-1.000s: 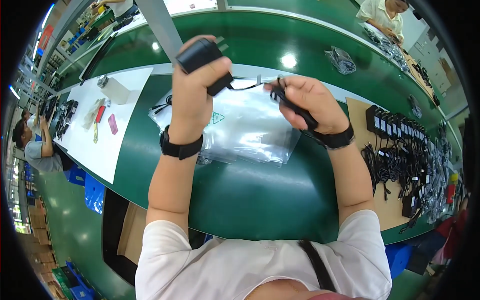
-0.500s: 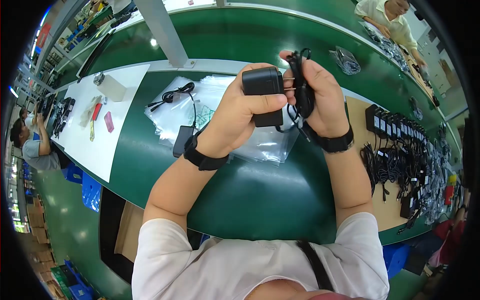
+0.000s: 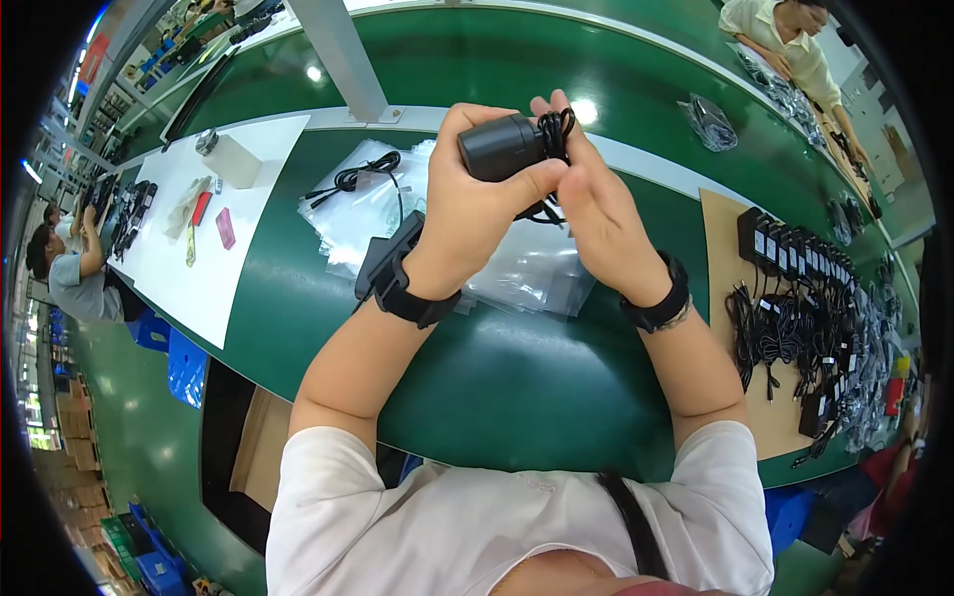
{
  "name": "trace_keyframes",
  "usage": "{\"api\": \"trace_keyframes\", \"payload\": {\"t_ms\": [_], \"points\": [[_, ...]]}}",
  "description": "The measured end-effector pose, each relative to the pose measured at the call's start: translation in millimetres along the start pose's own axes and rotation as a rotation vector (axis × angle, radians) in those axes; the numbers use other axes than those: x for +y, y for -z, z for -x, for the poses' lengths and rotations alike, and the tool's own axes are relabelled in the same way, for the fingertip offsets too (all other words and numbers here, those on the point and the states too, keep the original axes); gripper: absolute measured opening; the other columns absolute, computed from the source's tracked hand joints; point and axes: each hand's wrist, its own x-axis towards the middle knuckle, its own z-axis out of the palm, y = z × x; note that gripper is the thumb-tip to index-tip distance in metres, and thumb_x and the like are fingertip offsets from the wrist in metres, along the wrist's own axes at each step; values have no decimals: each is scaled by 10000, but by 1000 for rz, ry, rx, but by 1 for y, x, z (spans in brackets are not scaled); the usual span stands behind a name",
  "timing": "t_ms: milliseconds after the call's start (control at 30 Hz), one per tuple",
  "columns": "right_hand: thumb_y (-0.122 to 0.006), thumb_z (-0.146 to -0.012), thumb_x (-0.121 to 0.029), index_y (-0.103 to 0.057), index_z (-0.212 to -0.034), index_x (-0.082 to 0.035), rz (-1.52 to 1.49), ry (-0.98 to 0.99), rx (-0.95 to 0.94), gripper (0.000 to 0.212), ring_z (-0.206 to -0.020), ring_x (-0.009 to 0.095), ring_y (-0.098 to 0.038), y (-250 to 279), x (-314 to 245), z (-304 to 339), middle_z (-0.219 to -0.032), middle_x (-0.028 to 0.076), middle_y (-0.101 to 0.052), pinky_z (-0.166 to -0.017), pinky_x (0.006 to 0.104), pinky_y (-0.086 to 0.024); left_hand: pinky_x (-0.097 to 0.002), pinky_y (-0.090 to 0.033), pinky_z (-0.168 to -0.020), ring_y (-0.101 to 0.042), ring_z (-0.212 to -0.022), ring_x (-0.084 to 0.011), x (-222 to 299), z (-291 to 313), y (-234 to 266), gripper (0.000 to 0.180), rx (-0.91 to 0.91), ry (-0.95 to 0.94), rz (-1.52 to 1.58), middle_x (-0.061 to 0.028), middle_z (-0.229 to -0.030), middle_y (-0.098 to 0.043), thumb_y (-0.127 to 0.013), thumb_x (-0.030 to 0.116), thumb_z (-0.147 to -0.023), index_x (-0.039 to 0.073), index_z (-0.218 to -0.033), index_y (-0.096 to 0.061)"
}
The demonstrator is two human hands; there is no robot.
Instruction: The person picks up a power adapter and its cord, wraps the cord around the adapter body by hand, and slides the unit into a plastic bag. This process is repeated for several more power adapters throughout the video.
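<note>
A black power adapter (image 3: 497, 149) is gripped in my left hand (image 3: 459, 223), with the thumb along its lower side and the fingers wrapped behind it. Against the adapter's right end lies its coiled black cord (image 3: 555, 131). My right hand (image 3: 604, 221) cups this coil from the right, fingers long and close together, the thumb near the left one. The adapter's prongs do not show. Beneath my hands, clear plastic bags (image 3: 527, 273) lie spread on the green table. Another adapter (image 3: 370, 263), partly behind my left wrist, rests there with its bundled cord (image 3: 368, 171).
On the right, a cardboard sheet (image 3: 723, 223) bears rows of black adapters (image 3: 785, 248) with cords. A white sheet (image 3: 214, 288) at left carries a bottle (image 3: 231, 159) and small tools. A metal post (image 3: 343, 60) rises behind. Co-workers sit at far left and far right.
The adapter has turned and tilted, and its prongs have gone out of sight. My right hand has brought the coiled cord in against the adapter's end, and its fingers have straightened.
</note>
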Motion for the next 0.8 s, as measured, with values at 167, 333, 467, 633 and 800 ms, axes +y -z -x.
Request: {"api": "trace_keyframes", "payload": {"t_ms": [167, 333, 467, 633, 800], "points": [[-458, -861, -504, -103, -1374, 21, -131, -1, -158, 815, -1248, 318, -310, 4, 4, 0, -1348, 195, -303, -1018, 362, -249, -227, -503, -605, -576, -714, -109, 2, 3, 2, 493, 71, -82, -268, -74, -846, -568, -788, 76, -599, 30, -958, -454], [-378, -890, -518, -375, -1260, 70, 386, -27, 86, 695, -914, 135, -571, 19, -3, -1, -1132, 146, -528, -762, 232, -451, -219, -497, -557, -590, -641, -109, 10, -4, 13, 452, 193, -377, -259, -71, -802, -577, -760, 11, -608, 31, -945, -459], [-378, -920, -418, -578, -963, 30, -634, -862, -240, 493, -611, 177, -622, 27, -2, -6, -759, 151, -633, -549, 267, -510, -236, -517, -590, -609, -676, -134, 10, -7, 18, 496, 144, -529, -219, -83, -807, -580, -753, -30, -608, 19, -978, -425], [-448, -912, -241, -510, -1096, 0, -1045, -804, 106, 309, -784, 168, -607, -1, -7, -2, -912, 96, -612, -738, 307, -490, -269, -517, -658, -612, -719, -144, -3, -2, 9, 431, 45, -228, -7, -100, -821, -597, -718, -13, -661, 8, -967, -414], [-495, -869, -87, -527, -1010, -21, -953, -631, 325, 159, -679, 70, -551, -1, 0, 3, -830, 23, -581, -549, 174, -421, -289, -521, -664, -606, -723, -165, -11, -1, -2, 374, 50, -17, 253, -99, -840, -584, -680, -48, -678, 9, -937, -417]]}}
